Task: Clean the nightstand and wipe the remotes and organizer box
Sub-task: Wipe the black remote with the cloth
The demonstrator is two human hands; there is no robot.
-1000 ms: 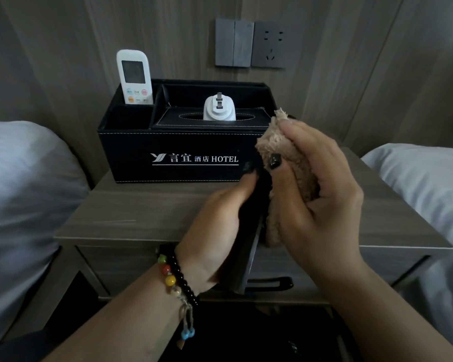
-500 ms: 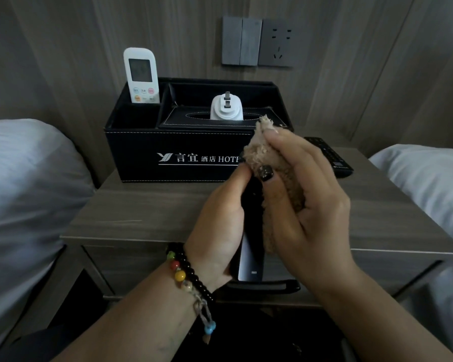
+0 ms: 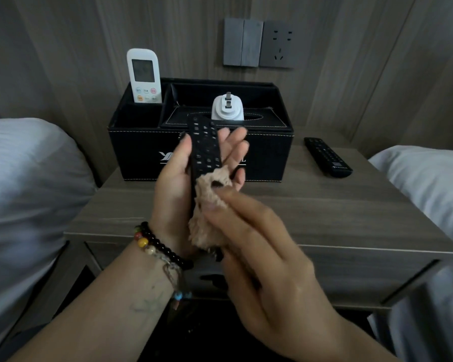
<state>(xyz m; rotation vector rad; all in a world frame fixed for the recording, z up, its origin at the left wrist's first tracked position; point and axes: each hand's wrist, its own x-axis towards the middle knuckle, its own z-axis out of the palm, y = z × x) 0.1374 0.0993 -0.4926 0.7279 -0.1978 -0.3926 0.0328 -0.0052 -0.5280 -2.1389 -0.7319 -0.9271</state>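
Wood-grain nightstand (image 3: 311, 212) fills the view. Nearest, the right hand (image 3: 262, 246) pinches a tan cloth (image 3: 207, 205) against the black remote (image 3: 204, 147) cradled in the left hand (image 3: 173, 184), fingers loosely curled. Behind stands the organizer box (image 3: 267, 152).

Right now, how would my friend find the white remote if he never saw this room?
Find the black organizer box at the back of the nightstand. In its left compartment stands the white remote, upright. It alone is white with a small screen; the other two remotes are black.
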